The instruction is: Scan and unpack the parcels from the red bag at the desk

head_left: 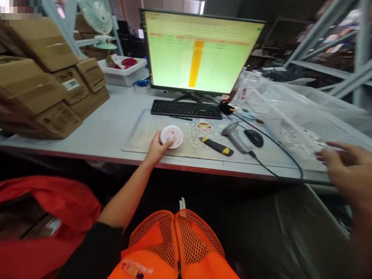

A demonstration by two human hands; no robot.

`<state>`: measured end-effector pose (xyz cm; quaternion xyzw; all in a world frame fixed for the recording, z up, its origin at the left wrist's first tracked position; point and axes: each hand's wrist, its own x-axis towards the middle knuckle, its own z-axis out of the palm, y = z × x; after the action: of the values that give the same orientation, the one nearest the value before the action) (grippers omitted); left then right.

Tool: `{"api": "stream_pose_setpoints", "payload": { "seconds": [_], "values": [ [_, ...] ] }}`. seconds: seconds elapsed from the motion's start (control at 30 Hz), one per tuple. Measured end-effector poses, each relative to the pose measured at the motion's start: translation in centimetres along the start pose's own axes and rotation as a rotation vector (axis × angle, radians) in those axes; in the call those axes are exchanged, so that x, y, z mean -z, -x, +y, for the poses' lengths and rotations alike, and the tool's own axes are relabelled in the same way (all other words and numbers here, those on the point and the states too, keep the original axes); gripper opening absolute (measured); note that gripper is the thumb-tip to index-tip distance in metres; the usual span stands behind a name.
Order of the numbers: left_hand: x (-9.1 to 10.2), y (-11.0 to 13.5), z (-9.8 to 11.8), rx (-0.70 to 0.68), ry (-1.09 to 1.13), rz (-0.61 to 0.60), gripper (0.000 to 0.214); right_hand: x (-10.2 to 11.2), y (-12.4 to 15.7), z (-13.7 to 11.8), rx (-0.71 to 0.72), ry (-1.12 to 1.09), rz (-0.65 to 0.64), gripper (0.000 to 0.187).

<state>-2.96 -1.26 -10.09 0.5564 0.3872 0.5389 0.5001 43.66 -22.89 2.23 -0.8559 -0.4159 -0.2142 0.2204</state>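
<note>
Tub (171, 136) sits clamped in left hand (157, 148); right hand (348, 162), grip unclear, hovers by a white basket (274, 118) holding pale pieces (303, 144).

We find this to be a packing or stock-handling workstation, apparently in a warehouse. Our landmark is the monitor (200, 54), which displays a table of rows and columns. To its left we note stacked cardboard boxes (48, 93), one bearing a barcode label (71, 84). In front of it lie a keyboard (186, 109), a utility knife (216, 146) and a corded handheld scanner (236, 137). To its right we record a white plastic basket (284, 124) and, beyond, metal racking (362, 58). Nearest us, below it, is an orange mesh vest (157, 255).
</note>
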Motion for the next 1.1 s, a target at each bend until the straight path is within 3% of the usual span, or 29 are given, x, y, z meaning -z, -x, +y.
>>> {"api": "stream_pose_setpoints", "payload": {
  "seconds": [0.13,0.23,0.4,0.57,0.7,0.8,0.97,1.1],
  "values": [
    [-0.5,-0.4,0.0,0.075,0.089,-0.066,0.069,-4.3,-0.6,-12.6,0.146,-0.113,-0.442,0.045],
    [-0.4,-0.2,-0.1,0.089,0.137,-0.073,0.068,-7.6,-1.2,-17.9,0.187,0.018,-0.616,0.057],
    [-0.3,0.0,-0.8,0.151,0.101,-0.062,0.066,-11.3,-1.8,-20.2,0.097,0.136,-0.570,0.064],
    [-0.1,-0.1,0.2,-0.060,-0.169,-0.053,0.058,-12.4,-2.0,-19.6,0.048,0.248,-0.612,0.056],
    [0.7,-0.9,3.1,-0.141,-0.423,-0.120,0.063,-11.4,-2.5,-18.9,0.180,0.255,-0.616,0.050],
    [0.7,-1.6,4.3,-0.166,-0.602,-0.203,0.054,-8.7,-2.6,-18.8,0.307,0.217,-0.542,0.040],
    [-1.3,-2.2,2.4,-0.223,-0.727,-0.262,0.054,-3.0,0.4,-19.0,0.577,-0.058,-0.446,0.032],
    [-2.8,-2.7,1.2,-0.246,-0.760,-0.234,0.056,-1.1,4.3,-20.1,0.777,-0.120,-0.492,0.043]
  ]
}}
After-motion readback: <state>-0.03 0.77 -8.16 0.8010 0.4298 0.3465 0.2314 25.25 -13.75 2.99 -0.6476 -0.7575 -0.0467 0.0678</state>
